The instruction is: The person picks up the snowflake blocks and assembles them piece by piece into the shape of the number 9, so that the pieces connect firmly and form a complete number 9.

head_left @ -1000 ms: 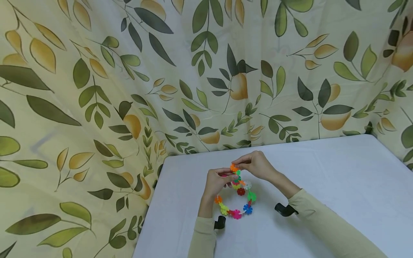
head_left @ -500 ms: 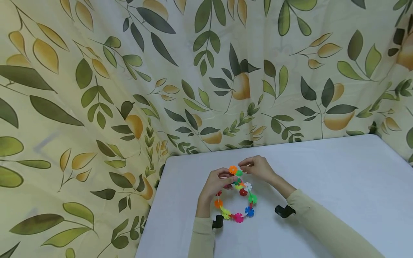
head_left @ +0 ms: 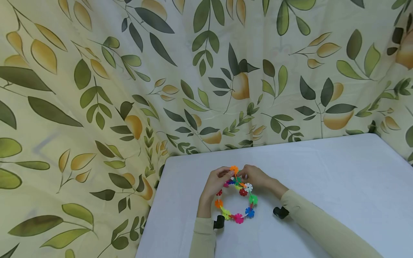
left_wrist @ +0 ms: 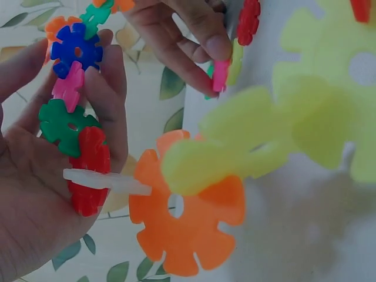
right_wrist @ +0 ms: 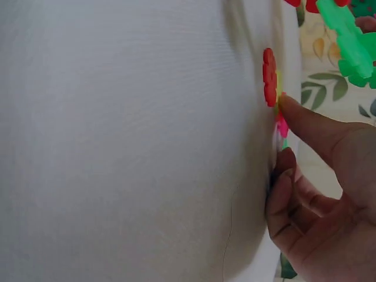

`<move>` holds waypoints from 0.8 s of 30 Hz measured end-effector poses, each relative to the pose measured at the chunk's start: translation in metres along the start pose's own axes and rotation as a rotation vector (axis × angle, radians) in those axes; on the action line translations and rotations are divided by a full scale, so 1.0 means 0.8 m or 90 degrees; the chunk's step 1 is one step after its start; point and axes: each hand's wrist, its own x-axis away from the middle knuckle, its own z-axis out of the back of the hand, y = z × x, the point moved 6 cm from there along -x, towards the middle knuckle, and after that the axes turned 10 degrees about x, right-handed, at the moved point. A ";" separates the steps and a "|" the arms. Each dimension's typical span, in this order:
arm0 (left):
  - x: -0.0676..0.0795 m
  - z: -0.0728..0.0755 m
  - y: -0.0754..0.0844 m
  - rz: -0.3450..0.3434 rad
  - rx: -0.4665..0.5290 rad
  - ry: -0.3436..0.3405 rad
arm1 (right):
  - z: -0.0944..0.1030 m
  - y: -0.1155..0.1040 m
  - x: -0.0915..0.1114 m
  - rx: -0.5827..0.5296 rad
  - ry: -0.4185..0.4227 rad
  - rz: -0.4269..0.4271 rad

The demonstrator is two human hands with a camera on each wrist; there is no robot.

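A ring of interlocking snowflake discs (head_left: pixel 238 218) in many colours lies on the white table, its far part lifted between both hands. My left hand (head_left: pixel 215 183) holds the chain near an orange disc (head_left: pixel 234 169) at the top. In the left wrist view, blue (left_wrist: pixel 77 51) and green (left_wrist: pixel 63 126) discs run along the fingers of that hand. My right hand (head_left: pixel 256 176) is close on the right side, pinching the chain at a pink disc (left_wrist: pixel 221 73) beside a yellow one. A red disc (right_wrist: pixel 269 77) stands just past its thumb in the right wrist view.
The white table (head_left: pixel 322 172) extends to the right and behind the hands. A leaf-patterned curtain (head_left: pixel 206 89) hangs along the back and left edges. Black wrist cameras sit under the left (head_left: pixel 219 222) and right (head_left: pixel 280 213) sleeves.
My right hand lets go of the orange disc, moves off to the right, then comes down and in to the chain below it. The left hand stays near the same place, still holding.
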 end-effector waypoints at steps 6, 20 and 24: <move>0.001 -0.003 0.002 0.002 -0.005 0.005 | 0.002 0.010 0.007 -0.079 0.027 -0.091; 0.003 -0.010 0.005 0.009 0.017 0.011 | 0.046 0.003 0.047 -0.421 0.204 -0.185; 0.003 -0.009 0.005 0.007 0.015 0.013 | 0.059 -0.004 0.055 -0.438 0.229 -0.188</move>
